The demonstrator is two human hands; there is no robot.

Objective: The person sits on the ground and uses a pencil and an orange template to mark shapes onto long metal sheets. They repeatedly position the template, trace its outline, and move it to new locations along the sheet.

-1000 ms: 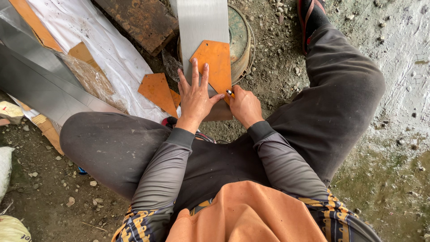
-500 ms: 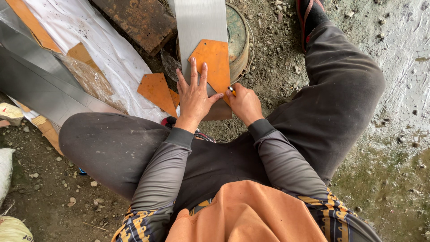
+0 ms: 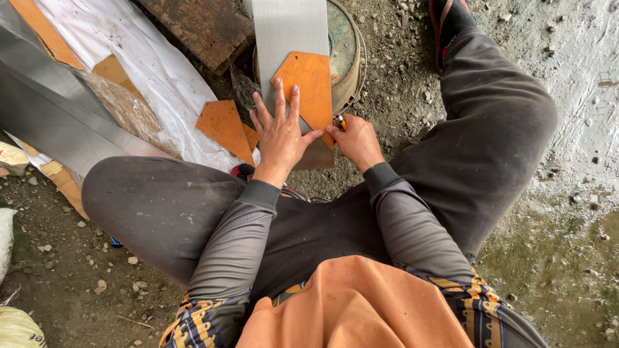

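I am squatting on a dirt floor. My left hand [image 3: 280,132] lies flat, fingers spread, on a rusty orange template plate [image 3: 309,87] that rests on a grey sheet-metal strip [image 3: 289,29]. My right hand [image 3: 356,137] grips a small marking tool [image 3: 339,120] with an orange and yellow tip at the template's lower right edge. The strip lies over a round metal drum [image 3: 345,45].
More orange cut plates [image 3: 224,124] lie to the left on a white sheet [image 3: 135,58]. Long grey metal strips [image 3: 45,109] lie at the far left. A rusty slab [image 3: 196,22] sits at the top. My sandalled foot [image 3: 448,19] is at upper right. Pebbles dot the ground.
Both hands hold almost the same place; the right hand has shifted slightly along the template's edge.
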